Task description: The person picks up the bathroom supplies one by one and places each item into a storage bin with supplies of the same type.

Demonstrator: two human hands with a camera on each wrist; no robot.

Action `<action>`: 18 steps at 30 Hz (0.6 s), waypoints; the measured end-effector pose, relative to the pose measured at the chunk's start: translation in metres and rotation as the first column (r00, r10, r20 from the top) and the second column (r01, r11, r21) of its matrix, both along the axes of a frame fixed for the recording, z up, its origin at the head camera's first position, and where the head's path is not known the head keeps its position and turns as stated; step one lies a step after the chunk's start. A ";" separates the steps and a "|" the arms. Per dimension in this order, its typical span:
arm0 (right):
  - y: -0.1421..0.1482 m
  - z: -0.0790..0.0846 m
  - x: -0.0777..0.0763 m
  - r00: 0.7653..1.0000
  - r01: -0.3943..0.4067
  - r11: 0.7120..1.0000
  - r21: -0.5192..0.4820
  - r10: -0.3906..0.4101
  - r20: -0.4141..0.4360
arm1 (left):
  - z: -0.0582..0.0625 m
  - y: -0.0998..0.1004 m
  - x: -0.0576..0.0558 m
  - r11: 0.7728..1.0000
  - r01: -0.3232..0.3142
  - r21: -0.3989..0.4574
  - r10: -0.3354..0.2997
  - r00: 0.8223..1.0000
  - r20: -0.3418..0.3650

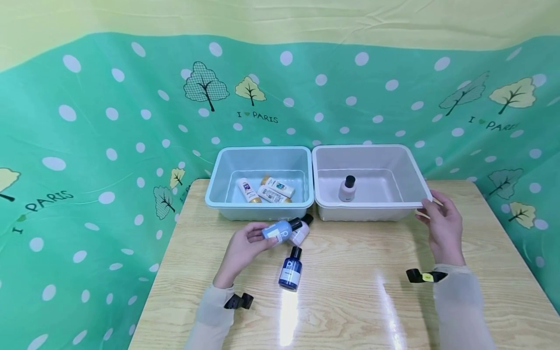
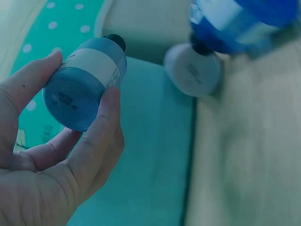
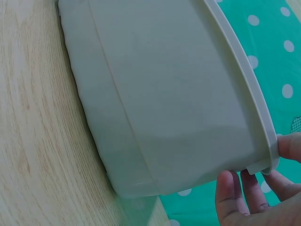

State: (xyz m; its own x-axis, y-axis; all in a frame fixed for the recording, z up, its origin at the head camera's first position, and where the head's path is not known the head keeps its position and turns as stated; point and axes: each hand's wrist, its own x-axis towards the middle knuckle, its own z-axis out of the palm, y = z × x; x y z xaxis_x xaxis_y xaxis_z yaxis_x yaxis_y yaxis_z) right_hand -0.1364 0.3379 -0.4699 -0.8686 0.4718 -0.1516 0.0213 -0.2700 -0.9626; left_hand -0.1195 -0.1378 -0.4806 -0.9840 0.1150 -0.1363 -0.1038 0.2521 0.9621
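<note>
My left hand (image 1: 246, 249) grips a light blue bottle (image 1: 277, 232) with a black cap, held tilted above the table in front of the blue bin. In the left wrist view the thumb and fingers wrap the bottle (image 2: 84, 87) near its base. Behind it, a pale bottle (image 1: 299, 234) with a black cap is partly hidden. A dark blue bottle (image 1: 290, 270) lies on the table just nearer. At the grey bin's front right corner, my right hand (image 1: 443, 224) pinches the rim, thumb on one side and fingers beneath, as the right wrist view shows of the grey bin (image 3: 178, 94).
The light blue bin (image 1: 260, 210) holds several small white tubes (image 1: 280, 186) with gold caps. Beside it, the grey bin (image 1: 367, 203) contains one upright pale bottle (image 1: 347, 190) with a black cap. A green patterned cloth (image 1: 131, 121) hangs behind the wooden table (image 1: 350, 282).
</note>
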 end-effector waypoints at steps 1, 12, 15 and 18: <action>0.000 0.000 0.000 1.000 0.001 1.000 0.005 -0.001 0.000 | 0.004 0.001 -0.001 1.000 0.006 0.002 -0.006 1.000 -0.006; 0.001 -0.001 -0.001 1.000 0.010 1.000 -0.011 -0.011 -0.012 | 0.046 0.020 -0.032 0.992 0.118 0.050 -0.113 0.990 -0.089; 0.001 -0.001 -0.001 1.000 0.008 1.000 -0.014 -0.009 -0.011 | 0.053 0.026 -0.045 0.988 0.136 0.078 -0.129 0.988 -0.086; 0.000 -0.001 -0.001 1.000 -0.001 1.000 -0.009 0.001 -0.014 | 0.059 0.033 -0.057 0.980 0.148 0.131 -0.140 0.988 -0.068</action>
